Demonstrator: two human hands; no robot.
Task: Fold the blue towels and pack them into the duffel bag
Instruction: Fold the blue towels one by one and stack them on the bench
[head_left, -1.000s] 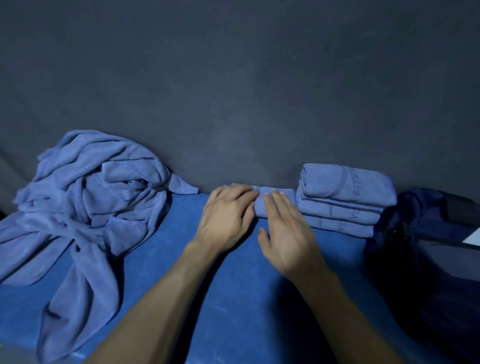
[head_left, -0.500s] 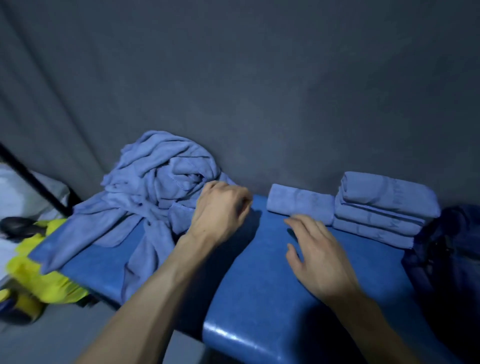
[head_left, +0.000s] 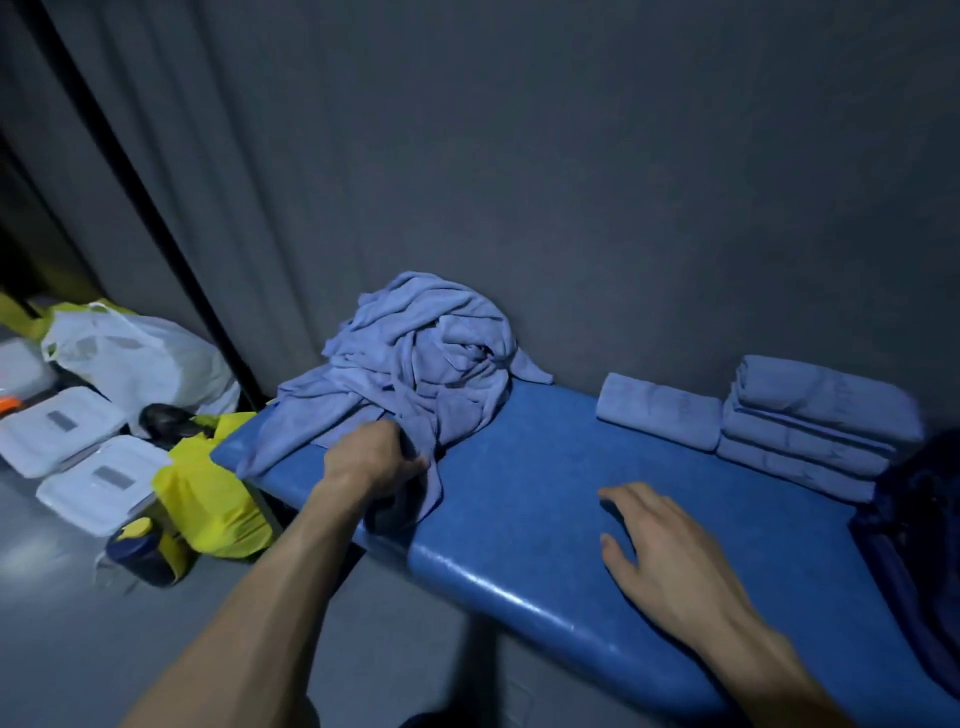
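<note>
left hand (head_left: 375, 457): we grip a fold of the towel pile (head_left: 415, 364) at 10 o'clock | right hand (head_left: 662, 545): fingers spread, holding nothing; resting on the bench (head_left: 519, 493) | folded towels (head_left: 810, 421) at 2 o'clock

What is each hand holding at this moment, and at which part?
The left hand grips the pile of unfolded towels at its near lower edge. The right hand holds nothing; it is open over the blue table.
</note>
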